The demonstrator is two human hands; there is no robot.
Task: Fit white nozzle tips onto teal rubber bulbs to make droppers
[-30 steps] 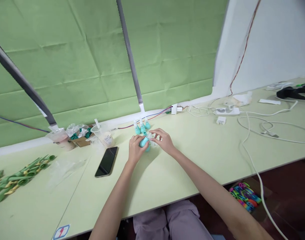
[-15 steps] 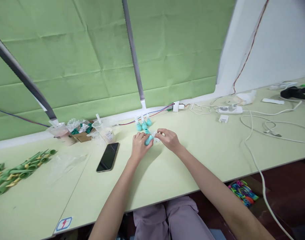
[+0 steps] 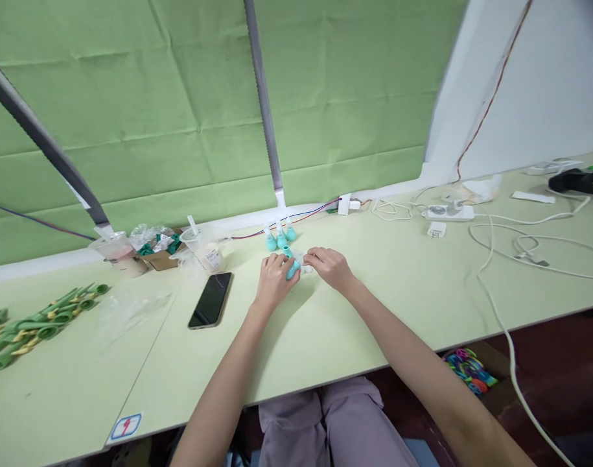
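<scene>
My left hand (image 3: 273, 280) is closed around a small teal bulb syringe (image 3: 293, 270), which lies tilted between thumb and fingers. My right hand (image 3: 329, 267) pinches at its clear tip, with the fingertips close together; the tip is mostly hidden by the fingers. Just beyond my left fingers is another teal bulb (image 3: 287, 251), its open mouth showing. Behind it, three teal bulbs with clear nozzles (image 3: 281, 240) stand upright in a group. Small clear pieces (image 3: 307, 268) lie on the table under my right fingertips.
A phone (image 3: 210, 300) lies left of my arms. Behind it are drink cups (image 3: 212, 258) and a small cardboard box (image 3: 161, 259). Green tubular pieces (image 3: 48, 321) lie far left. On the right are a power strip (image 3: 448, 213), a white adapter (image 3: 437, 229) and loose white cables.
My right fingertips have moved closer to the bulb in my left hand, covering more of its clear tip. The view has shifted slightly.
</scene>
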